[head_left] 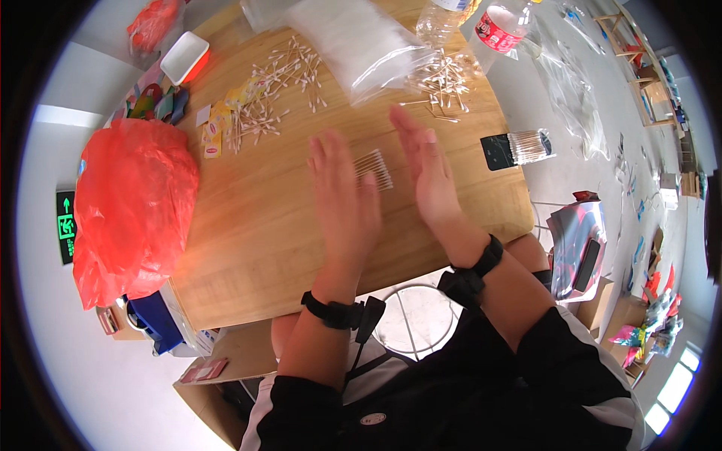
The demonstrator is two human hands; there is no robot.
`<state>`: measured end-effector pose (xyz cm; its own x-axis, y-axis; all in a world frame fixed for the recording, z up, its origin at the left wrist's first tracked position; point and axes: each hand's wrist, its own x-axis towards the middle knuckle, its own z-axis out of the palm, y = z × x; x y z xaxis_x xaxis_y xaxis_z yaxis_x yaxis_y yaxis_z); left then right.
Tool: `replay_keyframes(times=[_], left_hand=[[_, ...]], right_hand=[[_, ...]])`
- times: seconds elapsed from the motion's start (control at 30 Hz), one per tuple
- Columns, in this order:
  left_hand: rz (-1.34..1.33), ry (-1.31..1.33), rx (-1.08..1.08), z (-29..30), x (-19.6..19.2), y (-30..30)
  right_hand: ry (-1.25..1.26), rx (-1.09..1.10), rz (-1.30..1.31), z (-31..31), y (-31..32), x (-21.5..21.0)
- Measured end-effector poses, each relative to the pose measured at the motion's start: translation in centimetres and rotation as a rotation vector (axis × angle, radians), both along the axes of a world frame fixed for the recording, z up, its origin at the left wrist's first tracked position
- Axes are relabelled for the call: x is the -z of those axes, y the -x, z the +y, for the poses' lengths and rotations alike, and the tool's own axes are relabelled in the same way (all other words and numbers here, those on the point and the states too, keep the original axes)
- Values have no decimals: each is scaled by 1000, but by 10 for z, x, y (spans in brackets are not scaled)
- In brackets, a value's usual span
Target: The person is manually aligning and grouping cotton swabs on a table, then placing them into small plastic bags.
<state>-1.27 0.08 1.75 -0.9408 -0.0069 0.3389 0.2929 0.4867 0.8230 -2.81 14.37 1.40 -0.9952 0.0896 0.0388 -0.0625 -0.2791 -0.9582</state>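
Both hands are up over the wooden table [271,248], palms facing each other, fingers straight and spread flat, holding nothing. The left hand [344,203] and right hand [425,169] hover either side of a neat little row of cotton swabs [374,169] lying on the table between them; the hands look a bit blurred, so I can't tell if either touches the row.

Container-wise: a clear plastic bag [361,41] at the far edge looks full of white stuff, with loose swabs [282,83] scattered left of it and more swabs [444,79] under its right corner. A small packet [519,148] on the right edge holds a bundle of swabs. A big red plastic bag [131,203] bulges at the left; contents hidden. A clear bottle with a red label [500,30] is at the far right.
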Motion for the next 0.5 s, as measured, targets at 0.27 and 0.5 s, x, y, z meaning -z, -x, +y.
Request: replay_keyframes(times=[0.27,0.5], left_hand=[[-38,737,122,13,6,-19],[-71,643,127,6,9,-16]], right_hand=[[-184,64,-75,43,-9,-14],[-1043,-187,102,48,-39,-22]])
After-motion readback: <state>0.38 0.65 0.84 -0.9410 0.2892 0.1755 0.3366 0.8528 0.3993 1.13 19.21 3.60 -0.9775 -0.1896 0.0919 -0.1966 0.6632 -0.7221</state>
